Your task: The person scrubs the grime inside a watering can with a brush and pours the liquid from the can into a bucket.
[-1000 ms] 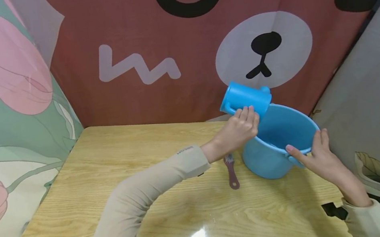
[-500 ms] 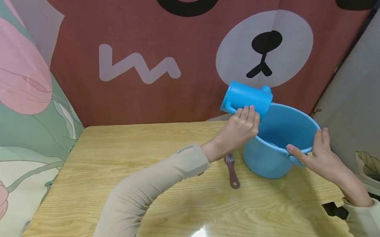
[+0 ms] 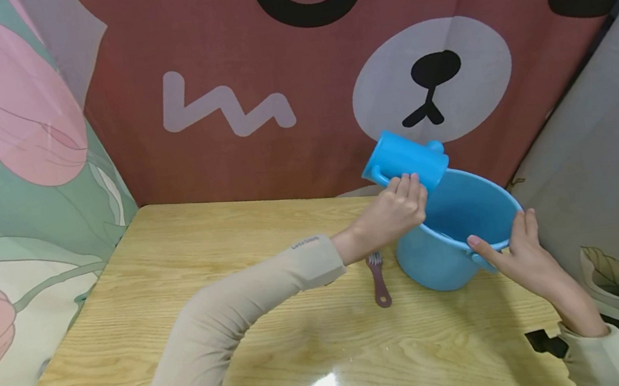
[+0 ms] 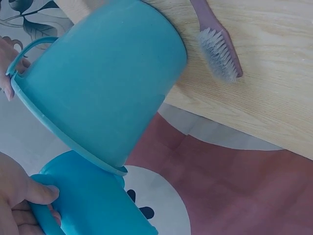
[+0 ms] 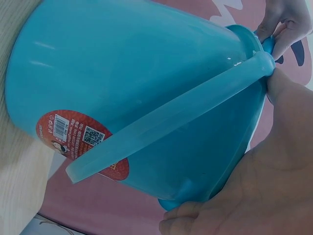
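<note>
My left hand (image 3: 387,221) grips the loop handle of a blue jug (image 3: 408,156), its thumb showing over the handle in the left wrist view. The jug (image 4: 93,196) lies tipped on its side in the air, one end overlapping the bucket's rim. A blue bucket (image 3: 434,261) stands upright on the table, its inside shaded. My right hand (image 3: 523,255) holds the near right of the bucket's rim, thumb on one side and fingers farther along. In the right wrist view the bucket's bail handle (image 5: 171,120) hangs down across a red label (image 5: 73,132).
A mauve-handled brush (image 3: 378,282) with pale bristles lies on the wooden table (image 3: 232,237), just left of the bucket. Behind the table hangs a brown bear-face curtain (image 3: 235,170). A grey patterned cloth (image 3: 594,146) hangs close on the right.
The tipped jug and my left hand have shifted slightly to the right over the bucket's rim. My right hand, the bucket and the brush have stayed put.
</note>
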A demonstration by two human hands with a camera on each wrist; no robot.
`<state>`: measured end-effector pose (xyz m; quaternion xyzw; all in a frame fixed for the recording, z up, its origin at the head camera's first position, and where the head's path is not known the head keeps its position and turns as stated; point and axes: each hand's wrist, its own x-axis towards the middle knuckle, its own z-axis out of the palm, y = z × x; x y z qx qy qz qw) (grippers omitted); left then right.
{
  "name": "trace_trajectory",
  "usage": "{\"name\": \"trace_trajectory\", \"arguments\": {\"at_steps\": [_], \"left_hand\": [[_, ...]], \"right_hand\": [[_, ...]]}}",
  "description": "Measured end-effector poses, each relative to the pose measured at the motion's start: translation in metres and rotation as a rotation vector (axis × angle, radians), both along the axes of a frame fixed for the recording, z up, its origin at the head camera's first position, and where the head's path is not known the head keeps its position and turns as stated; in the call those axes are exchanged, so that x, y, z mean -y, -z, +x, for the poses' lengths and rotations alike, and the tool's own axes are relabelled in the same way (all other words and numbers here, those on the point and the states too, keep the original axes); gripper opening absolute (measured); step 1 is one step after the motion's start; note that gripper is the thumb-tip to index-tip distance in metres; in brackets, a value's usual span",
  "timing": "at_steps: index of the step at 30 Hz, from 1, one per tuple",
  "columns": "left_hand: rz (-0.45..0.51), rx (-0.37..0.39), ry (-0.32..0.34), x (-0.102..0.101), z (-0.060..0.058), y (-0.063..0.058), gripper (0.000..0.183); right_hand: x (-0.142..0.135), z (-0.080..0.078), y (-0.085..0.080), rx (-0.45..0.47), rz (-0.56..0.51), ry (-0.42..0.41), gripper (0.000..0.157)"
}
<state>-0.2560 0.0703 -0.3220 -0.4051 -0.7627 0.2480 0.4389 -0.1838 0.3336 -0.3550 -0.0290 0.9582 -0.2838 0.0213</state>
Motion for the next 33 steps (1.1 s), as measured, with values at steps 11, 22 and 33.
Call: {"name": "trace_trajectory", "arguments": {"at_steps": [11, 22, 33], "left_hand": [[-0.016, 0.007, 0.006, -0.0023, 0.0019, -0.0021, 0.029], [-0.030, -0.001, 0.007, -0.0039, 0.0010, -0.0040, 0.029], [-0.089, 0.050, -0.019, -0.0039, 0.0053, -0.0053, 0.031]], "right_hand": [[-0.0009, -0.0020, 0.0002, -0.017, 0.016, 0.014, 0.108], [-0.0018, -0.0019, 0.0000, -0.032, 0.010, 0.013, 0.108], [0.0003, -0.0009, 0.0018, 0.000, 0.010, 0.008, 0.108]]}}
